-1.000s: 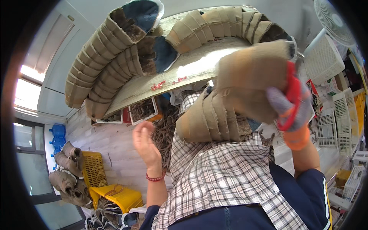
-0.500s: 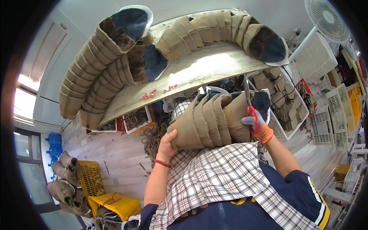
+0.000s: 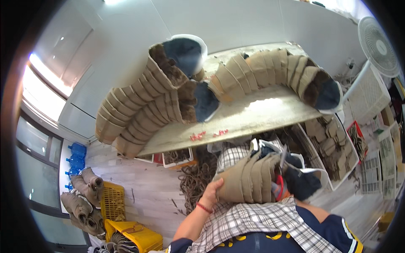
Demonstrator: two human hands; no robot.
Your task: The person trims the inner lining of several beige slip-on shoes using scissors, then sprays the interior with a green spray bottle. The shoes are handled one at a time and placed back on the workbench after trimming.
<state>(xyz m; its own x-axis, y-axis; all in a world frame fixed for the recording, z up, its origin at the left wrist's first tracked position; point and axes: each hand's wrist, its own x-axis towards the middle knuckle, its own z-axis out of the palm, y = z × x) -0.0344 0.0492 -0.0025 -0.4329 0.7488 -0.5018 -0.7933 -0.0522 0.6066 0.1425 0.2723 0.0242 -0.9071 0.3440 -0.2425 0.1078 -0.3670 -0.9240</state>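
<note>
A long worktop [image 3: 253, 120] carries curved rows of nested tan boots. Below it, near the chest, the left hand [image 3: 211, 195] grips the left end of a short boot stack [image 3: 249, 179] lying crosswise; the right hand [image 3: 279, 190], red-gloved, clasps its right end.

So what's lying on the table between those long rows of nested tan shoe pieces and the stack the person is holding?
In the head view, small red bits lie on the table there; otherwise that strip looks bare.

Matt tan suede-like boot uppers [image 3: 249, 181] with fuzzy lining lie over a smooth pale tabletop [image 3: 253, 118].
</note>
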